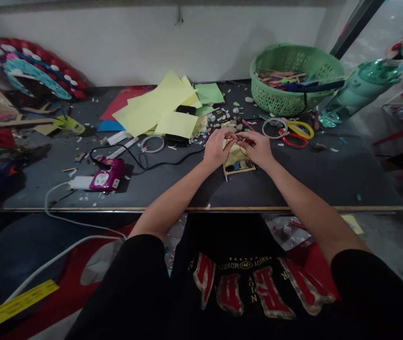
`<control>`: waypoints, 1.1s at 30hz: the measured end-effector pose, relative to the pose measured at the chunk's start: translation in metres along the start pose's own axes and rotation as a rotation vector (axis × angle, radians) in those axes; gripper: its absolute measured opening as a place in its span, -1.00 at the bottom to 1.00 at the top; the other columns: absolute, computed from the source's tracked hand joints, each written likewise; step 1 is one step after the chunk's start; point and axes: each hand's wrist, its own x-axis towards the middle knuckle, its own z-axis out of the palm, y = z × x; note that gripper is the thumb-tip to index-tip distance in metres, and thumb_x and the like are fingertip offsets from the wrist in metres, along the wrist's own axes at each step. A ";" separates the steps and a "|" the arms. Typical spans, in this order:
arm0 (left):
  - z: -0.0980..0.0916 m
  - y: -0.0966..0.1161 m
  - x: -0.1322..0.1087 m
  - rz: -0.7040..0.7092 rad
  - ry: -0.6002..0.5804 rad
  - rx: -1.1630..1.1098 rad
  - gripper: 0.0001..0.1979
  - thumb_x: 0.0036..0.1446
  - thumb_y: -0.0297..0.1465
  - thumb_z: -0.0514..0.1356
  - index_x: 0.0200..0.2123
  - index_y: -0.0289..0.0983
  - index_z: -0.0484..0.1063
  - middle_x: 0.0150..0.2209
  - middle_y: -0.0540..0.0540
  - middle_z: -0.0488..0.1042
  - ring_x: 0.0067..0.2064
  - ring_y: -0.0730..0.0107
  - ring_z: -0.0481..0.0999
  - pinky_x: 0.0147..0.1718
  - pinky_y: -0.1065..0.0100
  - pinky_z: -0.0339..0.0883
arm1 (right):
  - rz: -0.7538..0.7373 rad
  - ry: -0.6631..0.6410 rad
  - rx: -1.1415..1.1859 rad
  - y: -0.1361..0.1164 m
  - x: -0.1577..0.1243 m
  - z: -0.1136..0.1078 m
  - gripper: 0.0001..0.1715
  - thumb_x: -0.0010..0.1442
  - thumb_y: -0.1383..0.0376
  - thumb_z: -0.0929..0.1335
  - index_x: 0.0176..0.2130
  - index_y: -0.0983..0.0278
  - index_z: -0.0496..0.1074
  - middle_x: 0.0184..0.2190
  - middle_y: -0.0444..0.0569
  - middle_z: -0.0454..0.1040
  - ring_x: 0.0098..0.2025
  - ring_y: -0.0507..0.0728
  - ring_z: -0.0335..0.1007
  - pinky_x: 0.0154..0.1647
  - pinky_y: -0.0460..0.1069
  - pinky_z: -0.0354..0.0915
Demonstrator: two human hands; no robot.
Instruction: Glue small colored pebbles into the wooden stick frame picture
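A small yellow picture with a stick frame (241,170) lies on the dark table below my hands, with several painted pebbles (237,165) along its near edge. My left hand (218,146) is over its upper left part, thumb and fingers pinched together. From the other side my right hand (258,147) meets it, its fingertips also pinched, close to the left ones. What sits between the fingertips is small and mostly hidden. A thin dark line, perhaps a string, runs down from them across the yellow sheet.
Yellow paper sheets (148,106), loose pebbles (235,110) and scraps lie behind my hands. Scissors with red and yellow handles (298,132), a green basket (293,101) and a bottle (353,97) stand right. A purple power adapter (108,175) with cables is left.
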 end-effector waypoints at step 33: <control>-0.004 -0.005 0.002 0.034 -0.110 -0.107 -0.90 0.31 -0.31 0.14 -0.20 -0.22 0.33 -0.24 -0.07 0.50 -0.25 0.38 0.48 -0.16 0.28 0.38 | -0.031 0.020 0.042 -0.011 -0.004 -0.005 -0.55 0.10 -0.10 0.46 -0.23 0.19 0.64 -0.38 -0.06 0.59 -0.47 0.06 0.36 -0.38 0.01 0.30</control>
